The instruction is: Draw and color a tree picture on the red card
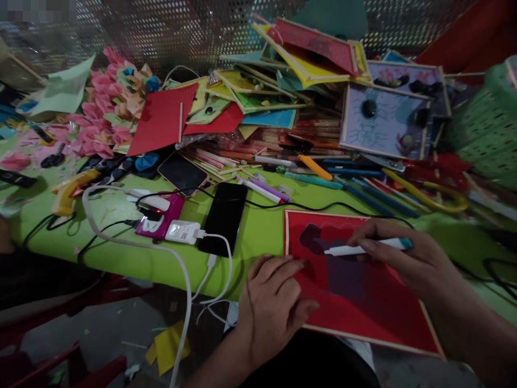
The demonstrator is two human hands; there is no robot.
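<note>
A red sheet (pixel 371 318) edged with thin pale sticks lies at the table's front edge, partly over my lap. Dark shapes show on its upper half, though shadow makes them hard to read. Between the thumb and fingers of my right hand (pixel 407 258) is a white marker (pixel 345 251) with a teal end, its tip pointing left just over the dark shapes. Whether the tip touches the sheet, I cannot tell. My left hand (pixel 277 293) rests on the sheet's left edge, fingers loosely spread and holding nothing.
Left of the sheet lie a black phone (pixel 224 218) and a magenta power strip (pixel 172 215) with trailing cables. A yellow glue gun (pixel 72 191) is farther left. Behind are markers, framed purple pictures (pixel 383 126), piled coloured cards and pink paper flowers (pixel 99 108). A green basket (pixel 484 118) stands right.
</note>
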